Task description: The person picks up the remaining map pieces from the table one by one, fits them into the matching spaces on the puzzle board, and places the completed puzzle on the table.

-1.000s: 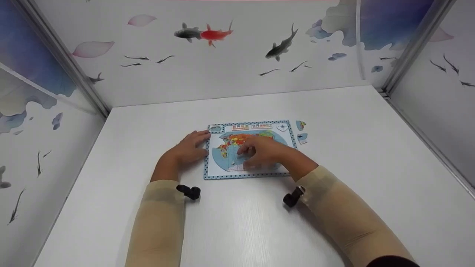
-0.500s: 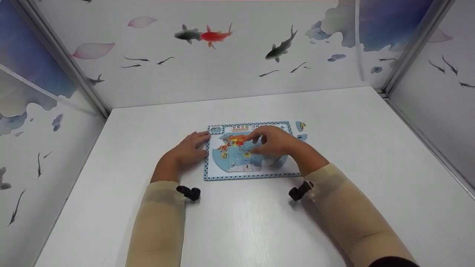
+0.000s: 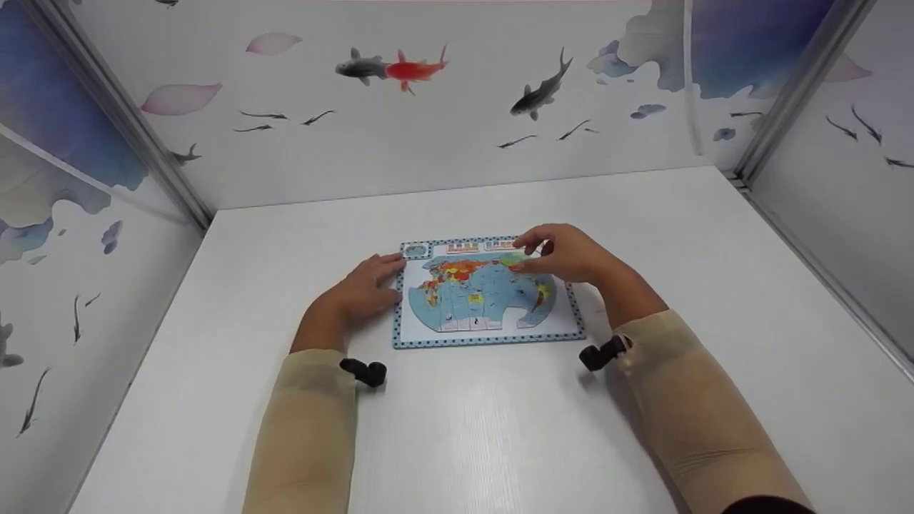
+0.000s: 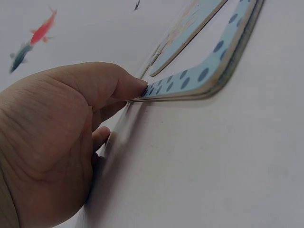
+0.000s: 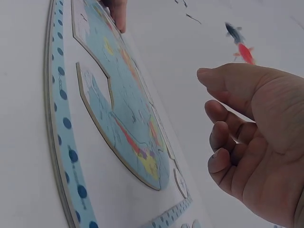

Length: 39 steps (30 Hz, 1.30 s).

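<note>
A world-map jigsaw puzzle (image 3: 475, 300) lies in a flat board (image 3: 485, 341) with a blue dotted border. A notch in the map's lower right shows bare white backing. My left hand (image 3: 357, 285) rests at the board's left edge; in the left wrist view its thumb (image 4: 133, 87) touches the dotted border. Above the board's upper right corner hovers my right hand (image 3: 571, 253), fingers loosely bent. In the right wrist view nothing shows between its thumb and fingers (image 5: 219, 137). Part of a loose puzzle piece (image 5: 195, 224) shows past the board's edge there; the right hand hides that spot in the head view.
The board lies on a white table (image 3: 435, 428). Walls printed with fish (image 3: 418, 70) enclose its back and sides. A small black camera mount (image 3: 364, 371) sticks out from the left wrist, another (image 3: 603, 353) from the right.
My right hand has moved right and away from me, from the map's middle to the board's upper right corner, uncovering the notch and covering the loose pieces. The left hand has stayed put.
</note>
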Available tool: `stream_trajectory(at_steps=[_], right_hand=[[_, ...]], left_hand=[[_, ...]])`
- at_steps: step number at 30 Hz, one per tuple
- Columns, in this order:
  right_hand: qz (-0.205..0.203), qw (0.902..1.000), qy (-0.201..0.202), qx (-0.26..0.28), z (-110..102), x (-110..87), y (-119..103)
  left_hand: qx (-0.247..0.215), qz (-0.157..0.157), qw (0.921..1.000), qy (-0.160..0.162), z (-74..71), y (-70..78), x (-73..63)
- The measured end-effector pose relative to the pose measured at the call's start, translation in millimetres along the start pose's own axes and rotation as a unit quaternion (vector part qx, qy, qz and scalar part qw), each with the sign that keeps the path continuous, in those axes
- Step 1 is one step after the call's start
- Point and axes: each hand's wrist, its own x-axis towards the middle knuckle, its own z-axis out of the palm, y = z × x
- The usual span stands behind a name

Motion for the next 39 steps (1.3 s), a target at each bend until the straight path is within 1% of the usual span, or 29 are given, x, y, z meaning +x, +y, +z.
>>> stream_trajectory(at_steps=[3,9,15,20,26,29,35,39], right_hand=[[0.012,0.9999,0.000,0.007,-8,-1.6,7],[0.049,0.9987,0.007,0.014,-24,-7.7,27],[0.072,0.9973,0.018,0.004,-40,-16.6,52],[0.077,0.9966,0.029,0.003,-49,-22.5,68],[0.081,0.9962,0.032,0.010,-52,-21.2,78],[0.091,0.9954,0.025,0.012,-51,-20.1,83],[0.113,0.9933,0.014,0.018,-50,-17.6,92],[0.121,0.9924,0.010,0.019,-47,-15.3,98]], left_hand=[[0.001,0.000,1.0000,0.000,0.2,-0.8,-0.4],[-0.007,-0.001,1.0000,0.003,0.4,0.3,-0.4],[-0.014,0.003,0.9999,0.007,1.8,0.5,0.2],[-0.017,0.008,0.9998,0.004,1.9,-0.2,0.1],[-0.011,0.003,0.9999,0.002,1.4,-1.9,-0.1],[-0.012,0.001,0.9999,0.000,1.3,-2.5,-0.1],[-0.005,0.007,1.0000,-0.001,0.9,-3.5,0.5],[-0.003,0.007,1.0000,0.000,1.2,-2.8,0.3]])
